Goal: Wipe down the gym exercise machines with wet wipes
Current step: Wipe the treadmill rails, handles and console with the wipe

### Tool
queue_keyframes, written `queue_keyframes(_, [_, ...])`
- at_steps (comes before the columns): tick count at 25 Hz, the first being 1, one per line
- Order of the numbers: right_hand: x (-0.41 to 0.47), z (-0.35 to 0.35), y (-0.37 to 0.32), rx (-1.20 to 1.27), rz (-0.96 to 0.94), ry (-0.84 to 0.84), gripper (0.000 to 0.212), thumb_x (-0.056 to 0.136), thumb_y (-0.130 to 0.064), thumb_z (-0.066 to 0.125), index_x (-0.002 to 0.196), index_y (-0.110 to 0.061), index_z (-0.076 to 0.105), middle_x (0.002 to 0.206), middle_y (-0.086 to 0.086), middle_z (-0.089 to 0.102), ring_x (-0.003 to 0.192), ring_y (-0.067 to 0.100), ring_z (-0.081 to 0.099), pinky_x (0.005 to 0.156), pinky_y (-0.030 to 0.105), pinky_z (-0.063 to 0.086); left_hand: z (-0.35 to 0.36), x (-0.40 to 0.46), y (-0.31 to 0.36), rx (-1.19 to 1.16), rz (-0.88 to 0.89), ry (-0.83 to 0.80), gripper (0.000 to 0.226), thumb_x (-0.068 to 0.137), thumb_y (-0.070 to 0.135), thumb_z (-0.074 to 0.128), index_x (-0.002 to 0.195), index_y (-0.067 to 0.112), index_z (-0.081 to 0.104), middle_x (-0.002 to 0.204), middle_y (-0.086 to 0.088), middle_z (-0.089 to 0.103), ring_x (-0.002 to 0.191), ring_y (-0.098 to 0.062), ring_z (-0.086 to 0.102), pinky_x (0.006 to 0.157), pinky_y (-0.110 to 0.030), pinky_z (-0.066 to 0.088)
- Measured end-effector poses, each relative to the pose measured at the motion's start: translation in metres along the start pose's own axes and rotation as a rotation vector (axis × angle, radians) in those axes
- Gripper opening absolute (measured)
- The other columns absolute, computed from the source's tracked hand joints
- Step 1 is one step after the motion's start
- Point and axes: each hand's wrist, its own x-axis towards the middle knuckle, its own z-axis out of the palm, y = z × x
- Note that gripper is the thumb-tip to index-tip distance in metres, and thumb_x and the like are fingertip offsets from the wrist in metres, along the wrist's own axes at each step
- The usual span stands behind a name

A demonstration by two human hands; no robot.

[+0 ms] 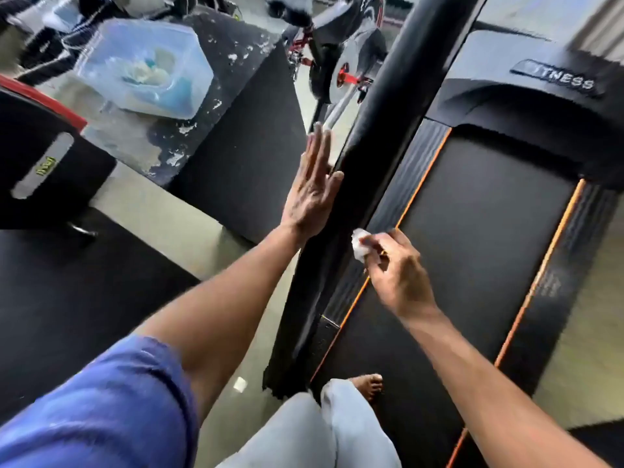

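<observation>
Left hand (312,190) lies flat, fingers straight, against the treadmill's black upright (368,130). Right hand (396,268) pinches a crumpled white wipe (359,244) beside it.

Seen only in part behind the curled fingers (378,244) of the right hand (400,275): a crumpled white wet wipe (359,244). Cut off by the frame's top edge and partly blocked by the black upright post (381,106): an exercise bike (337,55), smeared by motion blur. Too blurred to identify: the pale and blue contents of the translucent plastic container (141,67) on the scuffed black table (216,130), and the first letters of the treadmill badge (557,81), legible only as "TNESS".
</observation>
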Motion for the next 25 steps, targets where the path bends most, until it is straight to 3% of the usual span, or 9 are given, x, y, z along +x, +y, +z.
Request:
queue_keyframes(3, [0.039, -0.003, -0.011, -0.209, -0.413, -0.087, 0.016, 0.09, 0.001, 0.068, 0.1, -0.011, 0.072, 0.105, -0.002, 0.06, 0.093, 0.023, 0.058, 0.079, 0.036, 0.055, 0.044, -0.123, -0.065, -0.544, -0.859, 0.477, 0.084, 0.093, 0.07, 0.031, 0.162, 0.022, 0.029, 0.168, 0.004, 0.029, 0.156, -0.011, 0.023, 0.131, -0.04, 0.013])
queue_keyframes(4, [0.045, 0.003, -0.011, -0.277, -0.546, -0.158, 0.013, 0.094, -0.002, 0.064, 0.099, -0.011, 0.071, 0.108, -0.004, 0.062, 0.093, 0.023, 0.057, 0.08, 0.037, 0.055, 0.065, -0.159, -0.072, -0.653, -1.063, 0.498, 0.091, 0.085, 0.077, 0.03, 0.16, 0.025, 0.034, 0.165, 0.002, 0.035, 0.154, -0.013, 0.029, 0.13, -0.043, 0.017])
queue_keyframes(6, [0.045, 0.022, -0.007, -0.361, -0.732, -0.26, 0.018, 0.103, -0.006, 0.055, 0.101, -0.012, 0.073, 0.11, -0.001, 0.067, 0.09, 0.025, 0.056, 0.084, 0.039, 0.054, 0.103, -0.199, -0.068, -0.549, -1.242, 0.519, 0.078, 0.092, 0.066, 0.021, 0.154, 0.026, 0.047, 0.158, -0.004, 0.048, 0.147, -0.023, 0.042, 0.124, -0.046, 0.025])
queue_keyframes(8, [0.042, 0.041, 0.009, -0.395, -0.76, -0.23, 0.02, 0.105, -0.008, 0.054, 0.11, -0.008, 0.074, 0.111, 0.004, 0.07, 0.087, 0.029, 0.058, 0.086, 0.04, 0.053, 0.121, -0.198, -0.066, -0.376, -1.295, 0.497, 0.068, 0.098, 0.043, 0.015, 0.151, 0.021, 0.05, 0.152, -0.008, 0.053, 0.14, -0.031, 0.048, 0.118, -0.046, 0.032])
queue_keyframes(10, [0.03, 0.055, 0.02, -0.417, -0.711, -0.231, 0.02, 0.105, -0.008, 0.056, 0.115, -0.007, 0.074, 0.111, 0.004, 0.07, 0.086, 0.03, 0.057, 0.084, 0.04, 0.053, 0.123, -0.186, -0.063, -0.244, -1.329, 0.463, 0.066, 0.097, 0.037, 0.016, 0.153, 0.021, 0.047, 0.155, -0.008, 0.051, 0.143, -0.031, 0.045, 0.121, -0.048, 0.028])
queue_keyframes(13, [-0.004, 0.083, 0.018, -0.579, -0.735, -0.307, 0.015, 0.099, -0.006, 0.06, 0.103, -0.011, 0.074, 0.1, 0.002, 0.068, 0.083, 0.027, 0.054, 0.075, 0.04, 0.048, 0.124, -0.196, -0.067, -0.267, -1.262, 0.657, 0.068, 0.099, 0.047, 0.012, 0.141, 0.025, 0.06, 0.147, -0.003, 0.06, 0.138, -0.03, 0.05, 0.117, -0.054, 0.028])
queue_keyframes(16, [-0.013, 0.109, -0.009, -0.729, -0.795, -0.405, 0.028, 0.087, -0.003, 0.044, 0.076, -0.016, 0.067, 0.08, 0.002, 0.059, 0.082, 0.027, 0.055, 0.075, 0.039, 0.036, 0.123, -0.203, -0.071, -0.296, -1.113, 0.598, 0.069, 0.101, 0.055, 0.011, 0.143, 0.024, 0.056, 0.148, 0.002, 0.058, 0.135, -0.023, 0.051, 0.117, -0.053, 0.028])
queue_keyframes(20, [0.032, 0.096, -0.03, -0.802, -0.978, -0.432, 0.034, 0.081, -0.005, 0.032, 0.069, -0.014, 0.062, 0.079, 0.005, 0.057, 0.084, 0.031, 0.058, 0.078, 0.042, 0.04, 0.125, -0.22, -0.08, -0.292, -1.006, 0.547, 0.071, 0.099, 0.062, 0.011, 0.147, 0.029, 0.052, 0.151, 0.006, 0.054, 0.134, -0.016, 0.047, 0.119, -0.042, 0.025])
queue_keyframes(25, [0.051, 0.105, -0.02, -0.955, -1.163, -0.453, 0.038, 0.085, -0.004, 0.031, 0.08, -0.005, 0.069, 0.081, 0.015, 0.063, 0.094, 0.038, 0.063, 0.105, 0.049, 0.043, 0.125, -0.221, -0.081, -0.267, -1.008, 0.506, 0.054, 0.104, 0.045, 0.02, 0.147, 0.033, 0.051, 0.152, 0.007, 0.053, 0.137, -0.02, 0.046, 0.118, -0.043, 0.025])
